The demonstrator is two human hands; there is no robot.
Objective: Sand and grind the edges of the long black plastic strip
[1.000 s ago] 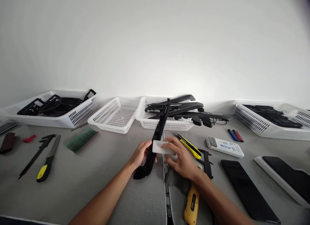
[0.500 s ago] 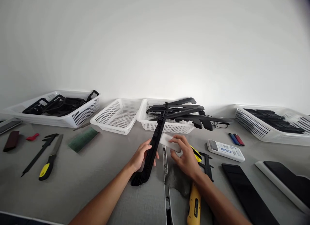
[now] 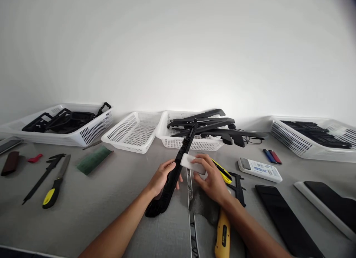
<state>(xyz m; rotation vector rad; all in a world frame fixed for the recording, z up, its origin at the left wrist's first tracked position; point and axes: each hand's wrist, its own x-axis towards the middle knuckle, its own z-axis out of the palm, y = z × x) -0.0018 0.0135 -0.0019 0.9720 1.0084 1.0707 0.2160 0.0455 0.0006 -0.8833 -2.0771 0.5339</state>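
1. Since half a second ago, the white block (image 3: 191, 164) has slid left and now touches the long black part (image 3: 185, 148), which leans slightly more to the right
2. The left hand (image 3: 162, 176) is closed around the middle of the part and holds it slanted, with the lower end down by the table (image 3: 91, 209) and the tip pointing at the basket of black strips (image 3: 178, 141)
3. The right hand (image 3: 213, 180) grips the block, fingers over its top, against the part's right edge just above the left hand
4. A yellow cutter (image 3: 222, 171) lies just behind the right hand, and a yellow utility knife (image 3: 222, 235) lies under that forearm
5. An empty basket (image 3: 133, 134) stands left of the filled one, and a calculator (image 3: 260, 169) sits to the right
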